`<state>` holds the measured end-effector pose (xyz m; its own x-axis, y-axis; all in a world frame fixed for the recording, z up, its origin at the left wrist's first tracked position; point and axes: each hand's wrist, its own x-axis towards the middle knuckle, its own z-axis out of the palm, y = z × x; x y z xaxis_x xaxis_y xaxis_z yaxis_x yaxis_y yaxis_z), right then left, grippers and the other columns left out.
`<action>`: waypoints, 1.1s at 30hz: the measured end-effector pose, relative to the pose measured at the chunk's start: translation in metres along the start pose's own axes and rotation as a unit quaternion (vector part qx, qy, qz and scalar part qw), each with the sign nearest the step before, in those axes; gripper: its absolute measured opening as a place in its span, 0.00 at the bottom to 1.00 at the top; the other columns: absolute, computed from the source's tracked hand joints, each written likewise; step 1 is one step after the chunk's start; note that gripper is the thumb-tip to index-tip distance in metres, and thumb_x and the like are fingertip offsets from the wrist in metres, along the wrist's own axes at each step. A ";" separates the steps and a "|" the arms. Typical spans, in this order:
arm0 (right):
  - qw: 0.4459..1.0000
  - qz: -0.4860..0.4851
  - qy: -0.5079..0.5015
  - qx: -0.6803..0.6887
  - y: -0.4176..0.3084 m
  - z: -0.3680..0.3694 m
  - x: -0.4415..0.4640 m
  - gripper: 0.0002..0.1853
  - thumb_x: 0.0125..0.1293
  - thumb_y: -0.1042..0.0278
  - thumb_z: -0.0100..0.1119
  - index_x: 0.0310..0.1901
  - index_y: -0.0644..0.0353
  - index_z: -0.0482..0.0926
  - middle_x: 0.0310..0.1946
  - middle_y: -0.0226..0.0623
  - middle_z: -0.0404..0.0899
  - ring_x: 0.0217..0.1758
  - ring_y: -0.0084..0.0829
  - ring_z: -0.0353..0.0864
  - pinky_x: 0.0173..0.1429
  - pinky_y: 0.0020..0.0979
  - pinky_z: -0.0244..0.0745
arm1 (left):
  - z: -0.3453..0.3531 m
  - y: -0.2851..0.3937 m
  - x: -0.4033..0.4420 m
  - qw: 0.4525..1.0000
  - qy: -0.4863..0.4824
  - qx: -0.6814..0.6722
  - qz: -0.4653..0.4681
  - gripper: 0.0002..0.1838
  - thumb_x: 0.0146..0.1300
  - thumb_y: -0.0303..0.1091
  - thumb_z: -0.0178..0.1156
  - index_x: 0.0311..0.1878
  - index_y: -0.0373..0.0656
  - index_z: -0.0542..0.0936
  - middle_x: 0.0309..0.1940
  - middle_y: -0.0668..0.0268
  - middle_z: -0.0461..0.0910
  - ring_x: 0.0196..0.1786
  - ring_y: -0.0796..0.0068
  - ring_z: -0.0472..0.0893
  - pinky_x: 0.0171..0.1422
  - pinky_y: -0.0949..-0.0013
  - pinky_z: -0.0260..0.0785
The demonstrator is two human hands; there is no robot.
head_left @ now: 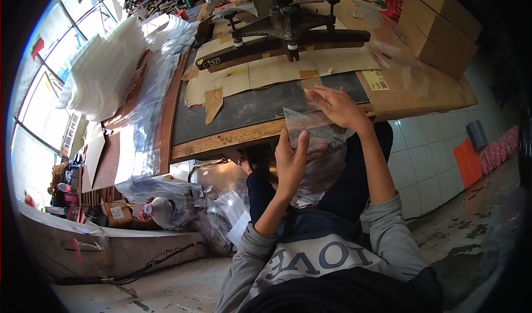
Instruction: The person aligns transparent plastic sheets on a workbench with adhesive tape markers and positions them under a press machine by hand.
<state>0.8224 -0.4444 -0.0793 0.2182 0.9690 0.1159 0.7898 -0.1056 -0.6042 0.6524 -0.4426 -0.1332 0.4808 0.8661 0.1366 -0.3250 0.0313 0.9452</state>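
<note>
Daylight enters through the windows at left, their panes washed out to white, and glare streaks the plastic film nearby. Shade dims the space beneath the table at centre, while fisheye distortion bends straight lines toward black, rounded frame edges.

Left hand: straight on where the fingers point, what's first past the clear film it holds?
Likely the wooden table edge, just beyond the left hand and the clear film. Depth is unclear from this view; if held higher, it might pass over the dark panel.
</note>
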 end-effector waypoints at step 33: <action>0.993 0.021 -0.009 -0.116 0.014 0.011 0.066 0.43 0.65 0.25 0.32 0.62 0.56 0.73 0.67 0.35 0.68 0.70 0.43 0.65 0.68 0.78 0.38 | -0.021 -0.014 0.023 0.985 -0.020 0.168 0.021 0.18 0.71 0.35 0.54 0.53 0.29 0.68 0.41 0.61 0.76 0.39 0.75 0.82 0.36 0.73 0.82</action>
<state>0.8419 -0.3793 -0.0886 0.2457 0.9662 0.0784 0.8912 -0.1933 -0.4103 0.6509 -0.4124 -0.1499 0.5063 0.8425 0.1839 -0.0603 -0.1781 0.9822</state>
